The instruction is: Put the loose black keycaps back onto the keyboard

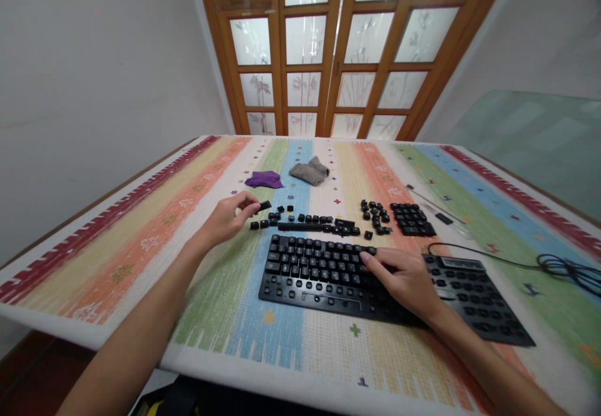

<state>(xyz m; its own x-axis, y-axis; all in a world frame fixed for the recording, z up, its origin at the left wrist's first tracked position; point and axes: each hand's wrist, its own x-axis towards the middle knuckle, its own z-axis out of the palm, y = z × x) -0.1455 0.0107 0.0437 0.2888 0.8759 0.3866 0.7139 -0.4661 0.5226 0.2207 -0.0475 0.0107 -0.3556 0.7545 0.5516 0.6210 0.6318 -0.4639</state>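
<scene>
One key [265,205] pinched, the keyboard [319,269] part bare

The keyboard lies near the middle of the table's near side, its near rows and right block without keys; our right hand [404,278] rests over it, thumb touching the far keys, the other fingers curled and partly hidden, so we cannot tell whether they grip anything; our left hand [230,216], beyond its left end, pinches the key, thumb and fingertip nearly together; loose keys [310,218] lie just beyond the keyboard. We judge the step to be handling single keys; the next move calls for a firm pinch.
</scene>
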